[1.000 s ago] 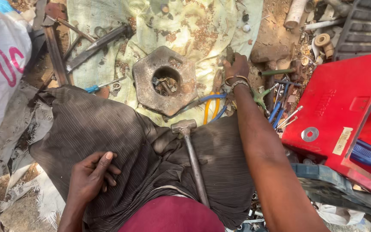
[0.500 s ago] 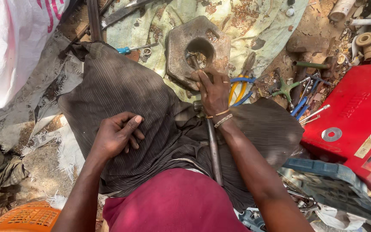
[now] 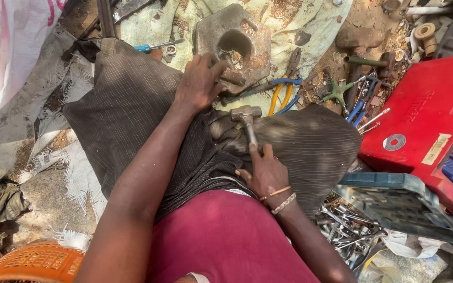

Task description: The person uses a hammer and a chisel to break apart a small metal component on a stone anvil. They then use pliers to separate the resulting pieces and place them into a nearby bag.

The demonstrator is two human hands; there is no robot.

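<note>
Hammer [image 3: 247, 123] lies along my lap, steel head [image 3: 246, 112] just short of the heavy hexagonal metal block [image 3: 234, 44], handle running back toward my waist. My right hand [image 3: 266, 175] is closed round the lower handle, index finger laid along the shaft; two thin bangles sit at the wrist.

My left hand [image 3: 199, 84] reaches across, fingers spread and pressed on the near edge of the block, by a small cylindrical part [image 3: 233, 77] at the block's lip. The block has a round bore in its middle and rests on a dirty pale green cloth [image 3: 310, 15] spread on the ground.

Round about: yellow-handled pliers [image 3: 281, 91] and blue-handled pliers just right of the block, a blue-handled screwdriver [image 3: 153, 47] to its left, a red toolbox lid [image 3: 425, 120] at right, loose sockets and bits in a grey case [image 3: 394, 204] below it, an orange crate [image 3: 32, 262] at lower left.

Risk as I judge it: my left fingers sit close to the hammer head's path, so a glancing blow could catch them. The cloth is soft, so the block may shift under a strike.
</note>
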